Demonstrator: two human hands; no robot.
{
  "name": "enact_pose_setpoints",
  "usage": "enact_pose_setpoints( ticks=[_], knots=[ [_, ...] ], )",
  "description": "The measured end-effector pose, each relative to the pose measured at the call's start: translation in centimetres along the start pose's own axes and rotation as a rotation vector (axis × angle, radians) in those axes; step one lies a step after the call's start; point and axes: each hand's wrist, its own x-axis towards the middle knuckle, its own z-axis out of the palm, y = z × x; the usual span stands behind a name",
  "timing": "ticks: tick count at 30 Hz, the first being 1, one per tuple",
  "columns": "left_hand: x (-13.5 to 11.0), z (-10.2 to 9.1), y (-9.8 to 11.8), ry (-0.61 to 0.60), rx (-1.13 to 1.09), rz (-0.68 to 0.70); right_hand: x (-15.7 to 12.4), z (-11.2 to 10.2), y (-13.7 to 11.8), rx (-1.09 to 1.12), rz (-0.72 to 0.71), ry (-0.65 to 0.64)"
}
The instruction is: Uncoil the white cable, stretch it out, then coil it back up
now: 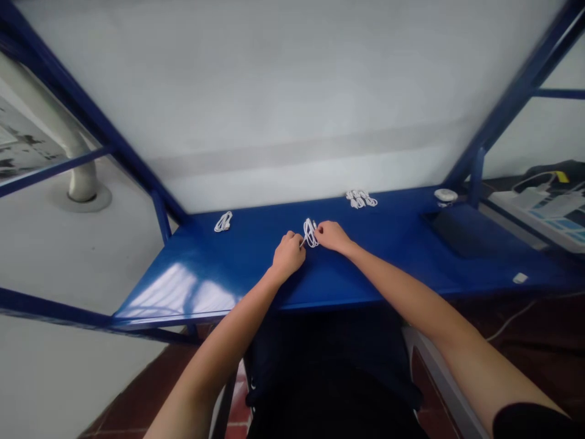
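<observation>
Both my hands meet over the middle of a blue table [365, 268]. Between them is a small coil of white cable [310, 232]. My left hand [287, 255] is closed and pinches the cable's loose end at its left side. My right hand [332, 236] is closed on the coil's right side. The coil is lifted just off the tabletop or resting on it; I cannot tell which.
A coiled white cable [223, 222] lies at the table's back left. A pile of several white cables [361, 199] sits at the back right, beside a white round object [445, 195]. A dark flat pad [461, 231] and a small white piece [520, 278] lie at right. Blue frame posts flank the table.
</observation>
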Motion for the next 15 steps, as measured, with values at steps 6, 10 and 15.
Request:
enact_pose_setpoints(
  ticks=[6,10,15],
  knots=[
    [0.0,-1.2,-1.3,-0.102,0.097,0.416,-0.4,-0.4,0.6,-0.127,-0.026,-0.058],
    [-0.4,-2.0,-2.2,-0.165,0.203,0.527,-0.5,-0.7,1.1,-0.185,-0.007,-0.083],
    [-1.4,-2.4,-2.5,-0.152,0.309,0.462,-0.6,-1.2,2.4,-0.260,0.020,-0.127]
  ],
)
